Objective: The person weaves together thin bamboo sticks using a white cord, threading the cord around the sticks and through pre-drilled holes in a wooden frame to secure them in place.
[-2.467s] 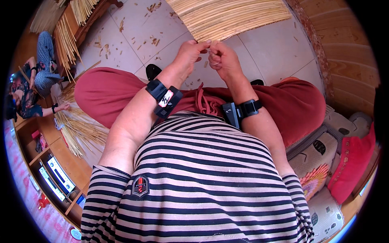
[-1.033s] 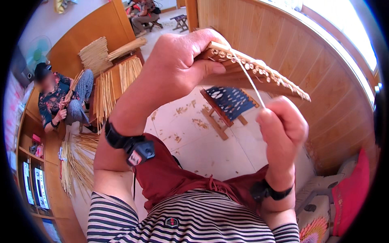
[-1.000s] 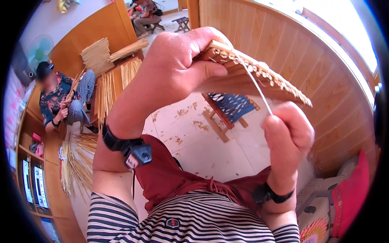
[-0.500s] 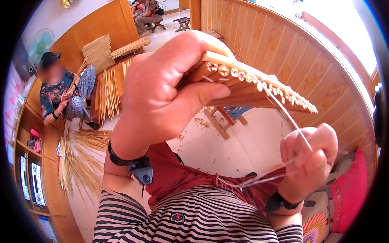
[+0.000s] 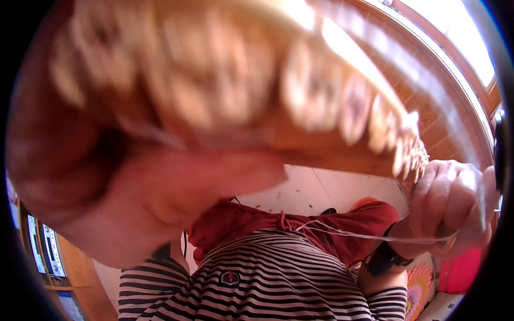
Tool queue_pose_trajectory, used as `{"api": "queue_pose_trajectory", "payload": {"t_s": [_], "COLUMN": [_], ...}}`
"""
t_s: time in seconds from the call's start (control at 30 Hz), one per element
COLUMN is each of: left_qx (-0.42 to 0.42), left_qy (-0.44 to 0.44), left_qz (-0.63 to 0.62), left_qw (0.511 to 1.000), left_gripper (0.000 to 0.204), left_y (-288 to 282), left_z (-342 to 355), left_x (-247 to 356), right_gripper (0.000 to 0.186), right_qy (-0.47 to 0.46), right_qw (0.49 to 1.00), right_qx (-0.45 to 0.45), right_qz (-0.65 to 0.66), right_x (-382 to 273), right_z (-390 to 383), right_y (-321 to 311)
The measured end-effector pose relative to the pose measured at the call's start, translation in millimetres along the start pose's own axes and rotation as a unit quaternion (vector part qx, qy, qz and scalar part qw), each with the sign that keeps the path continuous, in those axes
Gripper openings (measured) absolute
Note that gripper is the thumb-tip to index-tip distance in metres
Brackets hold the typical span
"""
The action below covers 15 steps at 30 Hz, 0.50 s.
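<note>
A flat mat of straw-coloured stalks [image 5: 321, 96], its cut ends facing me, fills the upper part of the head view, close and blurred. My left hand [image 5: 160, 187] grips it at the left, thumb underneath and the other fingers mostly hidden or smeared. At the mat's far right end is my right hand [image 5: 450, 198], closed in a fist around a pale thread [image 5: 353, 234]. One length of that thread hangs in a loop from the fist toward my lap; another blurred stretch arcs from above the mat down to the fist.
Below the mat are my red shorts [image 5: 225, 227] and striped shirt [image 5: 257, 273]. A wooden shelf [image 5: 77, 257] with electronic boxes stands at the left. On the right are a pink cushion [image 5: 460, 273] and a wood-panelled wall [image 5: 423, 107]. Small scraps lie on the tiled floor [image 5: 316, 187].
My left hand and the mat have come much closer and now cover most of the upper view. My right hand has moved right, pulling the thread, and its fist has turned.
</note>
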<state>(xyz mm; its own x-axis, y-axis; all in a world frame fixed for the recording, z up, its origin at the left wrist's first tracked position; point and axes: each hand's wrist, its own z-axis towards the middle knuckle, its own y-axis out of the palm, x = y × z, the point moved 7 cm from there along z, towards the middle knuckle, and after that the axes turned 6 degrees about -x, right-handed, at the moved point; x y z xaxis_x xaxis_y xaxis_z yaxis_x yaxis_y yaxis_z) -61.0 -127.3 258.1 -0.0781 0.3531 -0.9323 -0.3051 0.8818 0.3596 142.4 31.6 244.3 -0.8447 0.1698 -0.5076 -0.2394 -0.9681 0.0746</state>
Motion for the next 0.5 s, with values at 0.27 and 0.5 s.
{"api": "queue_pose_trajectory", "payload": {"t_s": [0.27,0.5], "left_qx": [0.110,0.101], "left_qy": [0.483,0.429], "left_qz": [0.837,0.896], "left_qw": [-0.231,-0.059], "left_gripper": [0.036,0.036], "left_y": [97.2,106.4], "left_z": [15.6,-3.7], "left_x": [62.8,200.6], "right_gripper": [0.027,0.028], "right_qy": [0.053,0.201], "right_qw": [0.995,0.934], "right_qx": [0.066,0.126], "right_qz": [-0.058,0.266], "right_x": [27.5,151.7], "right_z": [2.4,-59.0], "right_y": [-42.1,-70.6]}}
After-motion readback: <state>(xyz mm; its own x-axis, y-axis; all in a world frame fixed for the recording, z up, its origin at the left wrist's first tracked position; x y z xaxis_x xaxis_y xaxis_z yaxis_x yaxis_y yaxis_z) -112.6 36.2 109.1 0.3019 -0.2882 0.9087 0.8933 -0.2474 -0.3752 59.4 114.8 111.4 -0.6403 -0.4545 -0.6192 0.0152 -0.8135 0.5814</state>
